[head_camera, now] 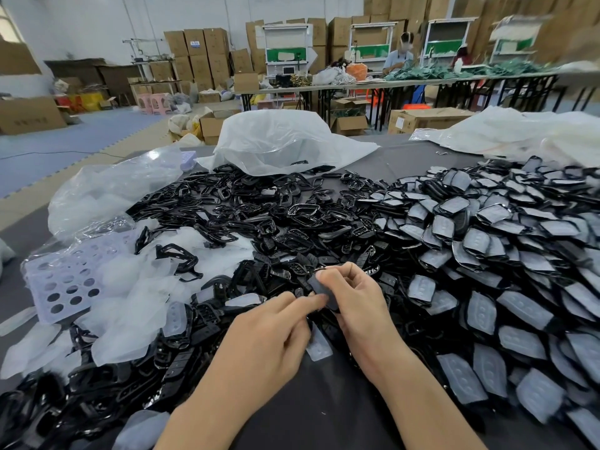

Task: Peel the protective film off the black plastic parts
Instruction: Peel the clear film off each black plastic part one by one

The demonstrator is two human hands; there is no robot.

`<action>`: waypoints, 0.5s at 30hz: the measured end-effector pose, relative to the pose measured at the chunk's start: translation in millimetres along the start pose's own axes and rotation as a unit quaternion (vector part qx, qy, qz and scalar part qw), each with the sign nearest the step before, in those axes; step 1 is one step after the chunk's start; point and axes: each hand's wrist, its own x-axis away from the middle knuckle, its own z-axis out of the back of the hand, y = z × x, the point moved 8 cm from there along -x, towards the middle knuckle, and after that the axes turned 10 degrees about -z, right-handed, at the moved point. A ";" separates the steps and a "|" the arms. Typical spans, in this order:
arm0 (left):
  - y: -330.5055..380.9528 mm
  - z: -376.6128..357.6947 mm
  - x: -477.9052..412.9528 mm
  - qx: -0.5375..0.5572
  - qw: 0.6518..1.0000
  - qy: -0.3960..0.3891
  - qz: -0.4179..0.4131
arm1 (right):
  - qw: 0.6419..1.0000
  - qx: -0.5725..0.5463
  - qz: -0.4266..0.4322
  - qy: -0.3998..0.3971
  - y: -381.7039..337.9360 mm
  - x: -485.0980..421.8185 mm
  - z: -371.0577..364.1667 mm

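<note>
Black plastic part (pixel 325 295), its grey film side facing us, sits above the near centre of the table, held between both hands. The right hand (pixel 357 298) grips its far end, thumb on top and fingers curled beneath. The left hand (pixel 276 332) pinches the near edge with thumb and index fingertip, its other fingers curled under; we cannot tell whether that pinch takes the film or the rim. One loose film piece (pixel 319 347) lies just beneath the left hand. We find no legible writing: the blue label (pixel 194 43) on a stacked carton and the printing on the carton at far left (pixel 29 120) are too small to read. The dark grey table surface (pixel 324 407) carries film-covered parts (pixel 487 254) heaped to the right, bare black parts (pixel 259 216) in the centre, and translucent peeled films (pixel 130 306) to the left, over a lavender perforated tray (pixel 61 284). A white plastic bag (pixel 279 141) lies beyond. The room is a workshop with stacked cardboard boxes (pixel 214 50), long benches (pixel 422 81) and blue floor matting (pixel 81 138).
</note>
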 end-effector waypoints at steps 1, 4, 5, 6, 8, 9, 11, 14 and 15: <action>3.8 -3.3 -0.3 0.008 1.000 -0.011 -0.006 | 1.000 -0.005 -0.002 -0.001 0.3 -0.3 0.3; 13.1 -10.5 -0.5 0.034 0.999 -0.028 -0.012 | 1.000 -0.016 -0.015 -0.011 2.1 -0.4 -0.3; 13.9 -10.3 -0.6 0.036 0.999 -0.026 -0.008 | 1.000 -0.018 -0.018 -0.014 2.7 -0.5 -0.8; 13.6 -8.1 -0.9 0.034 0.999 -0.017 -0.002 | 1.000 -0.019 -0.020 -0.016 2.8 -0.8 -1.3; 9.5 -0.9 -0.9 0.029 0.999 0.006 0.014 | 1.000 0.004 -0.007 -0.007 1.1 -1.4 0.2; 6.1 2.8 -0.6 0.025 0.999 0.015 0.023 | 1.000 0.025 0.003 -0.001 -0.2 -0.6 0.1; -0.2 7.8 -0.1 -0.006 0.999 0.023 0.030 | 0.999 0.051 0.011 -0.007 -0.4 1.7 -3.7; -12.2 15.7 1.0 -0.061 0.996 0.045 0.055 | 0.998 0.049 -0.007 -0.025 5.1 3.3 -9.0; -17.1 20.0 2.1 -0.067 0.993 0.063 0.068 | 0.998 0.052 -0.013 -0.026 6.7 3.4 -10.0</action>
